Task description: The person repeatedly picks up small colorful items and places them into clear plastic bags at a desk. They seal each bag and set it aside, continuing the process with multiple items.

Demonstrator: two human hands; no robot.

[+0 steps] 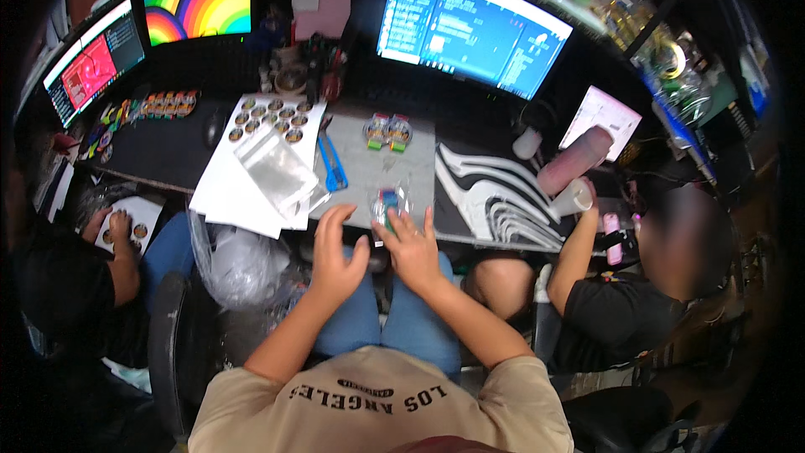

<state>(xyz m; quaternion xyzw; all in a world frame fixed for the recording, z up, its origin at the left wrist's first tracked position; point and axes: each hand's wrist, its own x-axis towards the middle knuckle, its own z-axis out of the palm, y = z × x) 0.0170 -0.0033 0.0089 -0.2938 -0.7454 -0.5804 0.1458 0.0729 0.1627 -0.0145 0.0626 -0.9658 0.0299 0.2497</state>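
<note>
My right hand rests its fingers on a small clear plastic packet with something blue and green inside, at the front edge of a grey cutting mat. Just left of it, my left hand hovers at the desk edge with fingers apart, holding nothing. Beyond the packet lie two round badge-like pieces with green ends, side by side. A blue utility knife lies on the mat's left part. Clear plastic bags sit over white sheets bearing round dark stickers.
White curved cut-outs lie right of the mat. A co-worker's hand at right is by a white cup, near a pink bottle. Another person at left holds a sticker sheet. Monitors line the back. A plastic bag hangs below the desk edge.
</note>
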